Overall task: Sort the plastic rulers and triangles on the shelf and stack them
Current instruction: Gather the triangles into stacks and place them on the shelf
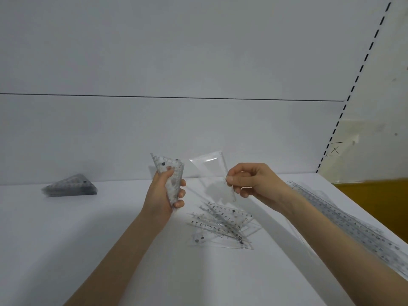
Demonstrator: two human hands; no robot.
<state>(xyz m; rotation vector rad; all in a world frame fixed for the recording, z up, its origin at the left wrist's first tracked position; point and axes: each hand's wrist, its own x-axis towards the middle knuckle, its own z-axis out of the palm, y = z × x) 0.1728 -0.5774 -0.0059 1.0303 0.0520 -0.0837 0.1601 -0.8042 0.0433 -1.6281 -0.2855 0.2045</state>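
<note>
Spanning the view, the white shelf [66, 239] bore long rulers [344, 219] along its right edge, a loose pile of triangles [223, 226] in the middle and a triangle stack [70, 186] far left. Above it, the left hand [162, 195] had its fingers [181, 193] clenched round a triangle bundle [171, 173], and the right hand [251, 180] pinched one clear triangle [209, 166].

Left hand [161, 194] around bundle of triangles [169, 165]; right hand [254, 182] with clear triangle [209, 167], apparently single.

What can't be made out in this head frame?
Head view:
- Far-left triangle stack: blurred, count unreadable.
- Bundle in left hand: fingers cover it.
- Triangle in right hand: markings too faint.
- Loose pile: clear pieces overlap, shapes merge.
- Long rulers: near end cut off by right frame edge.
</note>
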